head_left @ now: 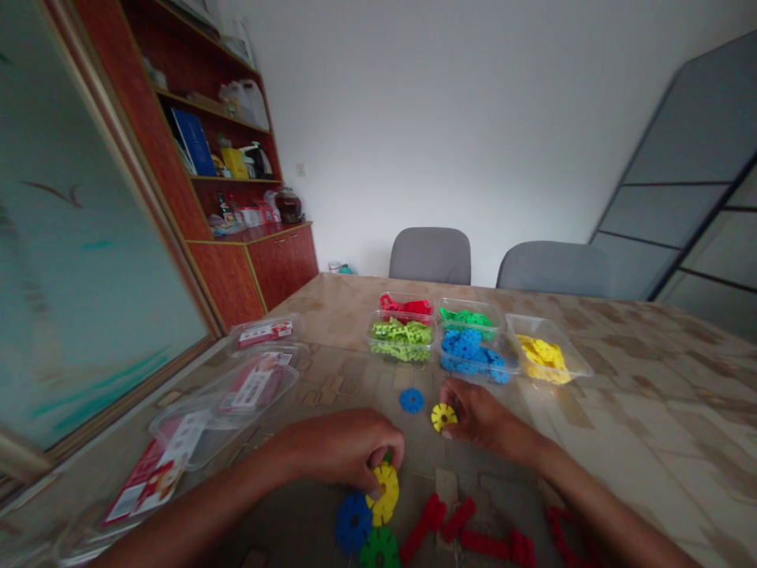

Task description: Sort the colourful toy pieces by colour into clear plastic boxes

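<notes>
My left hand (pixel 360 450) is closed on a yellow notched disc (pixel 385 493), thumb and fingers at its upper edge. Beside and below that disc are a blue notched disc (pixel 353 522) and a green notched disc (pixel 379 548); whether they are joined I cannot tell. A bit of green also shows under my left fingers. My right hand (pixel 476 418) pinches another yellow disc (pixel 443 416) by its right side, just above the table. Close to it on the left lies a loose blue disc (pixel 412 401).
Red pieces (pixel 485 543) lie along the near edge. Clear tubs hold red, lime (pixel 402 339), green, blue (pixel 473 355) and yellow pieces (pixel 542 359). Clear lids with labels (pixel 260 383) are spread on the table's left. Two grey chairs (pixel 430 256) stand behind the table.
</notes>
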Available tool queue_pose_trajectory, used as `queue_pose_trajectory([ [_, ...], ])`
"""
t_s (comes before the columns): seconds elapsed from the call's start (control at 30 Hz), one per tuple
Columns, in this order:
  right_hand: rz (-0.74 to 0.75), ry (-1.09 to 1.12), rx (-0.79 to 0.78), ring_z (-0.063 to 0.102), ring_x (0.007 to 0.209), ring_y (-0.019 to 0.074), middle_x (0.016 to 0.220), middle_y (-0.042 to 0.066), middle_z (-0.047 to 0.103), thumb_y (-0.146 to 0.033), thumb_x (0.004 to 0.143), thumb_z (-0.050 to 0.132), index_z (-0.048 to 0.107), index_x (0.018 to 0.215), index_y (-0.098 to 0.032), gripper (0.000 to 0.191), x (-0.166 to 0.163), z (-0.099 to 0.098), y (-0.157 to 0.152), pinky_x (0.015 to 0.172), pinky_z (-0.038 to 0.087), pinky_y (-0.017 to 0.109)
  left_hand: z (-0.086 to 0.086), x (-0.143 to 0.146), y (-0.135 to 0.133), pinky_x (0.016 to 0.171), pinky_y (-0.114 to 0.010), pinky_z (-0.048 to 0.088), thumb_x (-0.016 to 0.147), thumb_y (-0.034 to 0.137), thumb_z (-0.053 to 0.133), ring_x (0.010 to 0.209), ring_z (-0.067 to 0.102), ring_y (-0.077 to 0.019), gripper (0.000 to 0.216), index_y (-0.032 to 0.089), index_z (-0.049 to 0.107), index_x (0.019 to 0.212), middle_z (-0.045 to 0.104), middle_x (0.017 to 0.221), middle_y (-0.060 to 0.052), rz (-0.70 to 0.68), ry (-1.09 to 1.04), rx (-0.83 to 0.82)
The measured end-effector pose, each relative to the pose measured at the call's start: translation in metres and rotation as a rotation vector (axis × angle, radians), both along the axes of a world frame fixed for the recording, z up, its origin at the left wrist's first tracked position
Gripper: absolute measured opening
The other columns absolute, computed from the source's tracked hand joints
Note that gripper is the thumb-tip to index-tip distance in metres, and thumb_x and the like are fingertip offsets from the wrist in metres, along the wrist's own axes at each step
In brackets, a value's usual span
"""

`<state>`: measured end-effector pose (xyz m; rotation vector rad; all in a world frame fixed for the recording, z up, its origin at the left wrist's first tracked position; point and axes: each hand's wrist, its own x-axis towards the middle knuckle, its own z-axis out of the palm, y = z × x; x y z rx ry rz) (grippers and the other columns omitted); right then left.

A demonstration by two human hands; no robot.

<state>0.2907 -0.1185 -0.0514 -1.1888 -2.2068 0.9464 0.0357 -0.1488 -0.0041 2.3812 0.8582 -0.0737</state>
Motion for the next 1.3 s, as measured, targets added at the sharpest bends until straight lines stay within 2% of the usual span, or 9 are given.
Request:
queue_pose_trajectory([
  [0.1, 0.051, 0.067, -0.071, 0.045, 0.06, 0.0114, 0.066, -0.005, 0.05, -0.015, 0.069, 0.062, 0.047, 0.078, -0.019, 0.018, -0.001, 0.003, -0.001, 0.052, 0.031, 0.021, 0.005, 0.001, 0.0, 0.056, -0.017, 0.031, 0.067, 0.014, 0.075, 0.071, 0.051, -0.0115, 0.025, 0.021, 0.06, 0.086, 0.053, 0.08, 0.005, -0.014, -0.027, 0.018],
  [0.2, 0.119, 0.118, -0.156, 0.047, 0.06, 0.0105, 0.066, -0.005, 0.051, -0.019, 0.074, 0.06, 0.049, 0.078, -0.019, 0.012, -0.006, 0.007, -0.004, 0.053, 0.035, 0.021, 0.01, -0.002, 0.003, 0.057, -0.018, 0.032, 0.069, 0.011, 0.072, 0.069, 0.049, -0.0104, 0.021, 0.019, 0.056, 0.081, 0.051, 0.076, 0.006, -0.003, -0.084, -0.07],
  [0.37, 0.225, 0.163, -0.26, 0.043, 0.056, 0.008, 0.064, -0.005, 0.051, -0.018, 0.077, 0.061, 0.059, 0.083, -0.017, 0.006, -0.026, 0.014, -0.025, 0.051, 0.034, 0.019, 0.012, -0.019, 0.02, 0.054, -0.018, 0.032, 0.076, 0.014, 0.061, 0.061, 0.046, -0.0098, 0.01, 0.018, 0.057, 0.085, 0.048, 0.068, 0.006, 0.097, -0.203, -0.158],
  [0.47, 0.273, 0.081, -0.169, 0.047, 0.058, 0.0079, 0.067, -0.005, 0.055, -0.013, 0.08, 0.058, 0.065, 0.089, -0.019, 0.013, -0.044, 0.018, -0.045, 0.052, 0.034, 0.018, 0.009, -0.029, 0.03, 0.054, -0.019, 0.032, 0.079, 0.018, 0.055, 0.062, 0.047, -0.0109, 0.009, 0.017, 0.058, 0.088, 0.051, 0.069, 0.005, 0.139, -0.248, -0.092],
  [0.63, 0.359, -0.062, 0.026, 0.06, 0.079, 0.0131, 0.09, 0.0, 0.065, -0.004, 0.079, 0.053, 0.066, 0.094, -0.023, 0.028, -0.062, 0.026, -0.07, 0.067, 0.042, 0.021, 0.005, -0.029, 0.034, 0.056, -0.019, 0.032, 0.08, 0.016, 0.051, 0.065, 0.049, -0.0121, 0.013, 0.016, 0.06, 0.089, 0.055, 0.071, 0.003, 0.149, -0.256, -0.044],
  [0.8, 0.321, -0.068, 0.042, 0.058, 0.097, 0.0188, 0.106, 0.004, 0.061, -0.007, 0.078, 0.057, 0.06, 0.108, -0.024, 0.035, -0.06, 0.024, -0.072, 0.081, 0.045, 0.027, 0.006, -0.024, 0.031, 0.057, -0.019, 0.034, 0.082, 0.022, 0.052, 0.066, 0.051, -0.0127, 0.012, 0.016, 0.061, 0.088, 0.057, 0.072, 0.003, 0.13, -0.249, -0.056],
  [0.93, 0.312, -0.004, 0.058, 0.053, 0.103, 0.0178, 0.112, 0.003, 0.056, -0.007, 0.075, 0.062, 0.056, 0.103, -0.024, 0.033, -0.055, 0.015, -0.069, 0.087, 0.043, 0.027, 0.002, -0.024, 0.032, 0.055, -0.018, 0.033, 0.081, 0.021, 0.053, 0.065, 0.049, -0.0123, 0.01, 0.016, 0.06, 0.086, 0.054, 0.069, 0.003, 0.139, -0.245, -0.058],
  [1.17, 0.169, -0.099, 0.02, 0.052, 0.1, 0.0202, 0.111, 0.003, 0.055, -0.013, 0.066, 0.074, 0.056, 0.107, -0.024, 0.047, -0.055, 0.015, -0.066, 0.084, 0.042, 0.029, -0.01, -0.024, 0.037, 0.054, -0.019, 0.03, 0.074, 0.012, 0.052, 0.062, 0.046, -0.0114, 0.011, 0.016, 0.059, 0.082, 0.051, 0.067, 0.005, 0.18, -0.26, -0.072],
  [1.3, 0.048, -0.201, -0.031, 0.054, 0.087, 0.0203, 0.099, 0.004, 0.059, -0.018, 0.063, 0.076, 0.06, 0.091, -0.02, 0.033, -0.054, 0.015, -0.064, 0.072, 0.041, 0.028, -0.008, -0.022, 0.035, 0.054, -0.019, 0.03, 0.074, 0.013, 0.054, 0.062, 0.046, -0.0112, 0.009, 0.016, 0.059, 0.081, 0.051, 0.067, 0.005, 0.204, -0.286, -0.113],
])
